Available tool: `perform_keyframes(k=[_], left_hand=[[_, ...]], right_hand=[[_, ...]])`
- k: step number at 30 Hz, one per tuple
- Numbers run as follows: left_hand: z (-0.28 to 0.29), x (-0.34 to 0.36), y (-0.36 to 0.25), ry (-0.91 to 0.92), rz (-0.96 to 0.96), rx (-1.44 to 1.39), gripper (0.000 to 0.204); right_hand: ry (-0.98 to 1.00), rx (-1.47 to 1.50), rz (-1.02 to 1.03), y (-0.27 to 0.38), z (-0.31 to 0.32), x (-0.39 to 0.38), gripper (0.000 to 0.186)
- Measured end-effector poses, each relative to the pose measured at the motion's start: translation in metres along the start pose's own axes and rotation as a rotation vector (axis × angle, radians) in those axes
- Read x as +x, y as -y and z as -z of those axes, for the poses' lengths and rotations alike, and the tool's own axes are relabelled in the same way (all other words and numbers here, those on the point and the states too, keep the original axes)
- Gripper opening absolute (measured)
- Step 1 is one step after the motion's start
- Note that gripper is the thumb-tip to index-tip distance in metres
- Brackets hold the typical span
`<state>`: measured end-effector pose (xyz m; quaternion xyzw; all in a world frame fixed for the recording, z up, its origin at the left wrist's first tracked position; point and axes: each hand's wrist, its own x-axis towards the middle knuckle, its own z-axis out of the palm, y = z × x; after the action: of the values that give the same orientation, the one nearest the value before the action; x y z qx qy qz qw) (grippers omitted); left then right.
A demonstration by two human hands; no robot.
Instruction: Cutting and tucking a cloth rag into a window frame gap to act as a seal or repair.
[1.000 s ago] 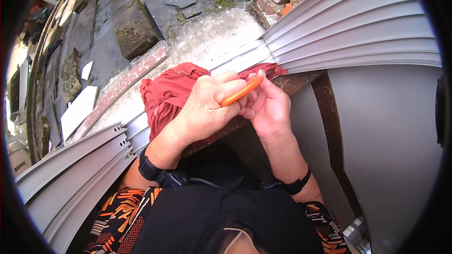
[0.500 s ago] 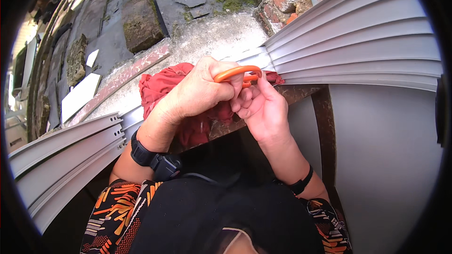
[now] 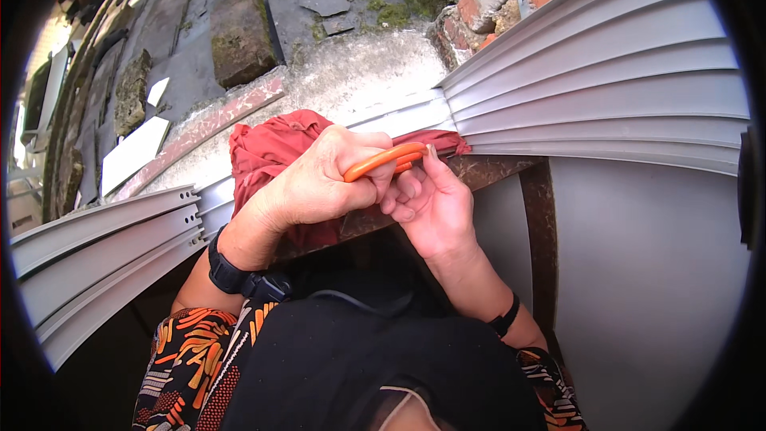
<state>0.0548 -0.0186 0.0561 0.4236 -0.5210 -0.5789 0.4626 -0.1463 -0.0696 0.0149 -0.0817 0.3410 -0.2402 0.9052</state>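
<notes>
With left hand (image 3: 319, 179) clasped round an orange looped handle (image 3: 383, 158), holding it before red cloth (image 3: 275, 144) bunched over silver metal track (image 3: 415, 116); with right hand (image 3: 440, 211) curled, thumb near handle's far end, cannot tell if clamped.

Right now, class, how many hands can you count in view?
2: the left hand, closed around the orange loop, and the right hand, thumb by the loop's end. Others could be hidden toward the picture's blurred upper-left edge.
</notes>
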Motion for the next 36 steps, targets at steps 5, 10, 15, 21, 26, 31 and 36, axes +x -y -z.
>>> perform_keyframes(k=[5, 10, 15, 21, 26, 31, 36], left_hand=[[0.019, 0.013, 0.018, -0.093, 0.013, 0.006, 0.009], [0.024, 0.025, 0.021, -0.043, 0.075, 0.057, 0.009], [0.009, 0.012, 0.004, -0.024, 0.041, -0.131, 0.005], [0.013, 0.003, -0.011, -0.067, 0.129, -0.122, 0.007], [0.024, 0.017, 0.016, -0.055, 0.123, -0.018, 0.008], [0.029, 0.022, 0.022, -0.026, 0.082, 0.053, 0.013], [0.013, 0.010, 0.002, -0.060, 0.137, -0.191, 0.011]], right_hand=[[-0.022, -0.018, 0.068, -0.006, -0.008, 0.012, 0.038], [0.000, 0.069, 0.050, 0.001, -0.009, 0.015, 0.037], [-0.023, 0.017, 0.059, -0.002, -0.010, 0.002, 0.039], [0.018, -0.030, 0.034, -0.005, -0.015, -0.001, 0.042], [-0.069, -0.039, 0.053, -0.001, -0.019, 0.009, 0.044], [-0.156, -0.117, 0.099, -0.002, -0.025, 0.010, 0.039], [-0.140, -0.131, 0.131, -0.003, -0.023, 0.000, 0.046]])
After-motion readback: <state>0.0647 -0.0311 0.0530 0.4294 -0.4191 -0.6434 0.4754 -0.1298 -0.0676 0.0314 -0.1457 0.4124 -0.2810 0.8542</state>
